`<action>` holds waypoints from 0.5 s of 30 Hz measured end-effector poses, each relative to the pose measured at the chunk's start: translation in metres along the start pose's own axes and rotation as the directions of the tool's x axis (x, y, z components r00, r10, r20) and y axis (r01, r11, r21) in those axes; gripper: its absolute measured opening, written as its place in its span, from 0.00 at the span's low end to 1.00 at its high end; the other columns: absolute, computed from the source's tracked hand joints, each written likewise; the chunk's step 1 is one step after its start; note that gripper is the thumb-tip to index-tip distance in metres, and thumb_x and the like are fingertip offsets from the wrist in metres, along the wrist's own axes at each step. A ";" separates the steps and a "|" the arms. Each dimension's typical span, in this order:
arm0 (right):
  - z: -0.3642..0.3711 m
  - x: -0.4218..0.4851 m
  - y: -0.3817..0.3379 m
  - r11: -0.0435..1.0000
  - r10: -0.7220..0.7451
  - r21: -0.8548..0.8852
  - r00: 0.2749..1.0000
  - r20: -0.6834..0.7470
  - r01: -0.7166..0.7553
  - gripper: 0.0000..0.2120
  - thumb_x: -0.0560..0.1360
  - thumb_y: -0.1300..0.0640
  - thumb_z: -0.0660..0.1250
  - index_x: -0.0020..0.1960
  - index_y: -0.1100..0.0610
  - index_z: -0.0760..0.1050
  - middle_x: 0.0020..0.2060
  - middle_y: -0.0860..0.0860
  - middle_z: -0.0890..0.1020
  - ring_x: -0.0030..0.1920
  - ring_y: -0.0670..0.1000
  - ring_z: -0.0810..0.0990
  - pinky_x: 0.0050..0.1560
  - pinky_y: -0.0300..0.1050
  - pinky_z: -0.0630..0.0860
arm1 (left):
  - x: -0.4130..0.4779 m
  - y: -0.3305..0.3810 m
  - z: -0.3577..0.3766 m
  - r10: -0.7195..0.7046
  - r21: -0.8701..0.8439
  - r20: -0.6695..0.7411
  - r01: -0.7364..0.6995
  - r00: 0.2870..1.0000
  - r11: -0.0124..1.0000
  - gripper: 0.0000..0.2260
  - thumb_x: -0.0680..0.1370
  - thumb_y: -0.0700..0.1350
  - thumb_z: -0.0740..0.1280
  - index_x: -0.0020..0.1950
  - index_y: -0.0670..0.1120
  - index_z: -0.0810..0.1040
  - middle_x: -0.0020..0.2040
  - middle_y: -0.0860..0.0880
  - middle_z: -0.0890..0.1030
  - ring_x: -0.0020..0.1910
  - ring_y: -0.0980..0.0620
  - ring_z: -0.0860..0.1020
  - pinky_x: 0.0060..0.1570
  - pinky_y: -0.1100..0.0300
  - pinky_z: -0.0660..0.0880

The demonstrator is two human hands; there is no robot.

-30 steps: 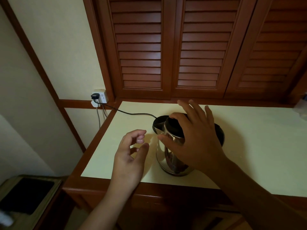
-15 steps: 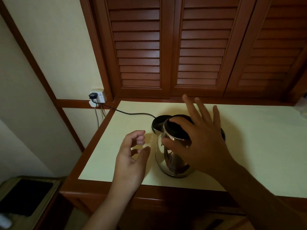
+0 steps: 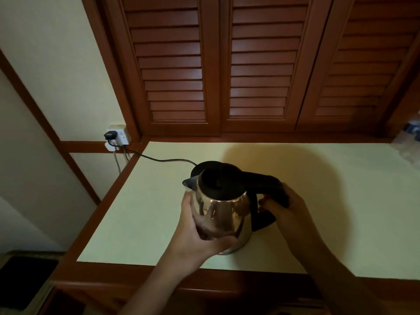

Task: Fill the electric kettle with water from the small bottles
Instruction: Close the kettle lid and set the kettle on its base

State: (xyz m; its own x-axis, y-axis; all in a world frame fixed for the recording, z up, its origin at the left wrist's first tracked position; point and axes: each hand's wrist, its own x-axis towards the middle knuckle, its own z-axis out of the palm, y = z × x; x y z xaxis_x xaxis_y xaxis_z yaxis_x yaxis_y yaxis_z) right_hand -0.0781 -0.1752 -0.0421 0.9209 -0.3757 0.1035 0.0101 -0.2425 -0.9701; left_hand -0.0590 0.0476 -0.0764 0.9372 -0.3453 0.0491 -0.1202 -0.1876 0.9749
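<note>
Louvred shutter doors (image 3: pixel 250 64) of reddish-brown wood, with flat horizontal slats, fill the wall behind the kettle. Below them is a pale cream countertop (image 3: pixel 341 201), smooth and matte, edged in the same dark wood. The electric kettle (image 3: pixel 225 214) stands on it near the front edge: polished steel body, mirror-bright and rounded, with a black lid, spout and handle (image 3: pixel 266 185). It looks tipped slightly toward the camera; cannot tell if its base rim is fully down. The left hand (image 3: pixel 200 226) is wrapped round the kettle's left flank, covering part of the steel. The right hand (image 3: pixel 288 210) is curled round the handle on the kettle's right. A black disc (image 3: pixel 200 167) shows just behind the kettle. A thin black cord (image 3: pixel 159 159) runs from it, back and left, to a plug (image 3: pixel 110 135) in a white wall socket (image 3: pixel 121 135). Far right of the kettle is blurred clear wrapping (image 3: pixel 406 144).
</note>
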 end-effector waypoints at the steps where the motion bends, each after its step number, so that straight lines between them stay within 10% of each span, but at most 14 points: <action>1: 0.002 0.003 0.000 0.997 0.029 0.068 1.000 0.011 -0.029 0.16 0.74 0.67 0.67 0.37 0.47 0.79 0.31 0.49 0.79 0.35 0.49 0.79 0.41 0.50 0.74 | 0.002 0.001 0.004 0.010 0.010 -0.022 -0.010 1.000 1.000 0.53 0.63 0.49 0.87 0.76 0.69 0.56 0.68 0.65 0.76 0.67 0.60 0.77 0.60 0.64 0.80; 15: 0.004 0.073 -0.029 0.932 0.014 0.354 0.982 0.187 -0.081 0.14 0.65 0.70 0.65 0.27 0.54 0.74 0.24 0.49 0.71 0.26 0.46 0.72 0.30 0.41 0.69 | 0.042 0.044 -0.003 0.042 0.103 -0.161 -0.025 0.986 0.994 0.44 0.64 0.43 0.86 0.64 0.70 0.62 0.56 0.75 0.75 0.59 0.73 0.76 0.49 0.76 0.75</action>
State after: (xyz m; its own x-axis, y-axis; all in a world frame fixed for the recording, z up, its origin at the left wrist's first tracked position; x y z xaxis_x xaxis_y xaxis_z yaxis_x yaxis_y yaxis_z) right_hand -0.0094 -0.1915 -0.0070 0.9776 -0.2051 0.0468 0.0728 0.1212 -0.9900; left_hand -0.0239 0.0270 -0.0305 0.9719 -0.1999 0.1240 -0.1768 -0.2731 0.9456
